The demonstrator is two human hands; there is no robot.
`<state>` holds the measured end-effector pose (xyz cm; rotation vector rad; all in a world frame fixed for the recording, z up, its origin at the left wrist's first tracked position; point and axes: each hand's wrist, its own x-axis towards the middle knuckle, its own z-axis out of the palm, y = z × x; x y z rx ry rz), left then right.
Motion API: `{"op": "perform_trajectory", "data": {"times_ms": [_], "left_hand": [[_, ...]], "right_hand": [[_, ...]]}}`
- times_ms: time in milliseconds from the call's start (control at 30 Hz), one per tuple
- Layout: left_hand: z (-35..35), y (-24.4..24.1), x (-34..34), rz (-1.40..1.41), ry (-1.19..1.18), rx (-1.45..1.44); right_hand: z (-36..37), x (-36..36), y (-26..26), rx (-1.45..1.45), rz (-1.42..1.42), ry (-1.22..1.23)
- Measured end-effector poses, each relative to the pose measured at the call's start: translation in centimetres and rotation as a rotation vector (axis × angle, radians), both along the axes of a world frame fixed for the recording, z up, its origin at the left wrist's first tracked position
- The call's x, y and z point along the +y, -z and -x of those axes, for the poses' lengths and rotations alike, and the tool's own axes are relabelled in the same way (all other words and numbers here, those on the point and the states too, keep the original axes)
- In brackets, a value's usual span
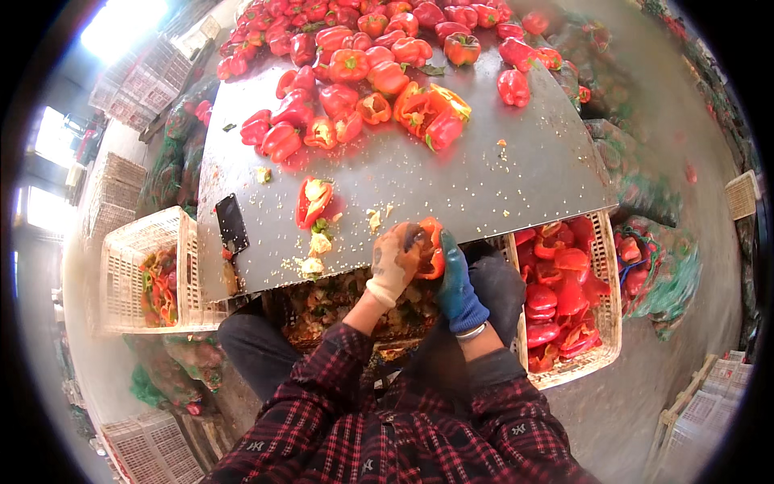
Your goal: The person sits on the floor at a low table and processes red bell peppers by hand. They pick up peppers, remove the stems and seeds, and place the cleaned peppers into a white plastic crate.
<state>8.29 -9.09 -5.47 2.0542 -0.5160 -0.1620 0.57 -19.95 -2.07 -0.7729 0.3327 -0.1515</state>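
Both my hands hold a hollowed red bell pepper piece (430, 248) at the near edge of the metal table (471, 187). My left hand (396, 260), in a stained cream glove, grips it from the left. My right hand (456, 281), in a blue-green glove, presses against its right side. An opened red pepper half (314, 202) with its pale core lies on the table, left of my hands. Pepper cores (320, 244) and scattered seeds lie near it. Farther back are cut peppers (430, 112) and a large heap of whole red bell peppers (351, 63).
A white plastic crate of red pepper pieces (568, 296) stands at the right below the table edge, another crate (187, 266) at the left. A black phone (232, 224) lies on the table's left. Pepper scraps (351, 302) lie below the edge. Mesh sacks (665, 278) flank the table.
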Motion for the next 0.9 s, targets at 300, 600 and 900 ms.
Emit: {"op": "perform_trajectory", "data": {"times_ms": [300, 600, 900], "left_hand": [[-0.1, -5.1, 3.4, -0.160, 0.152, -0.033], [-8.9, -4.8, 8.7, -1.082, -0.308, -0.401], [-7.2, -4.8, 7.4, 0.027, -0.169, -0.370]], "right_hand": [[1.9, -2.9, -2.7, -0.140, -0.002, 0.135], [10.9, -22.7, 4.0, 0.144, 1.358, 0.658], [0.3, -4.9, -1.3, -0.152, -0.120, 0.018]]}}
